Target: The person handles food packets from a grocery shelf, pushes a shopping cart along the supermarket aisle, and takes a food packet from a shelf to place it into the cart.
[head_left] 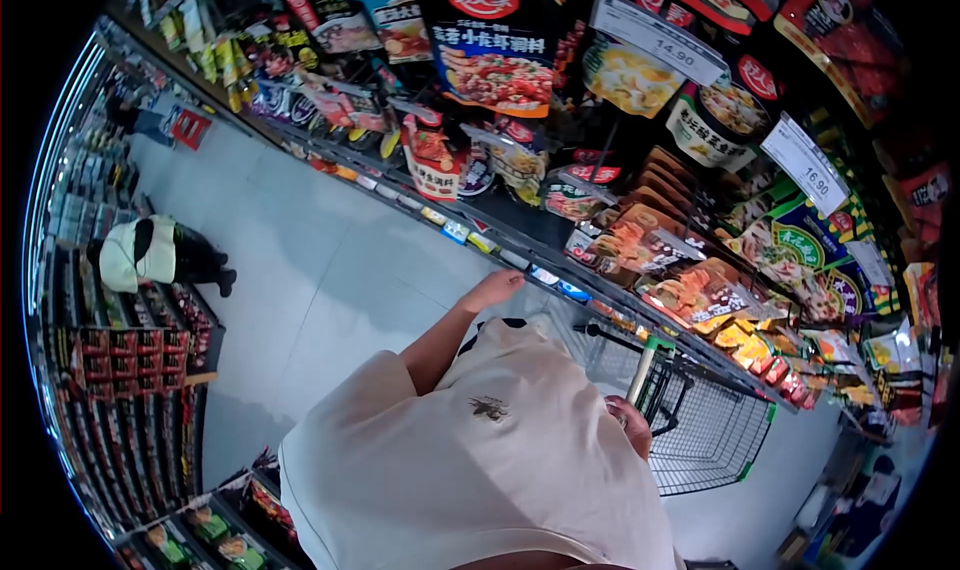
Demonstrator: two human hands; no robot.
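My left hand (493, 290) hangs in front of my body, close to the shelf's lower front edge (480, 232). Its fingers are loosely curled together, and nothing shows in them. Down at my right side, my right hand (630, 425) is closed around the handle (642, 372) of a wire shopping cart (705, 420). The cart has green corner pieces, and its visible basket holds no goods. Part of the right hand is hidden by my white T-shirt (480, 460).
Shelves ahead hold seasoning pouches (495, 55), a bowl-shaped pack (722, 120) and boxed food (640, 238), with price tags (660, 38). A person in a light top (150, 253) bends at the left shelves. A red basket (190, 128) is farther down the tiled aisle (310, 235).
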